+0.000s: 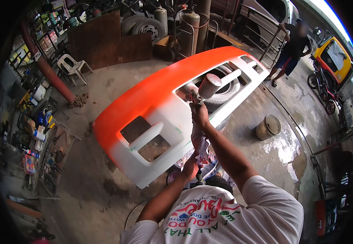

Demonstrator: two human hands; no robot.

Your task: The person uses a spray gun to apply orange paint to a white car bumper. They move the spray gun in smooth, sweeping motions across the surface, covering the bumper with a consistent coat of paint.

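My right hand [199,114] is closed round the handle of a spray gun [197,97]. A round, paint-stained cup [210,86] sits on the gun. Below that hand, my left hand [190,166] is closed on a crumpled white-and-pink rag [201,148], which seems to be wrapped along the gun's hose; its fingers are partly hidden. In front of both hands spans a large vehicle bumper [144,91], orange along its far side and white along the near side and around its cut-outs. The gun is over the white-edged opening on the right. A tire [227,90] shows through that opening.
A bucket [268,127] stands on the wet floor at right. Farther right, a person [294,49] stands near a motorcycle [326,87]. Gas cylinders [190,34] and a wheel [148,30] are behind the bumper. At left are a plastic chair [74,68] and a red post [48,71].
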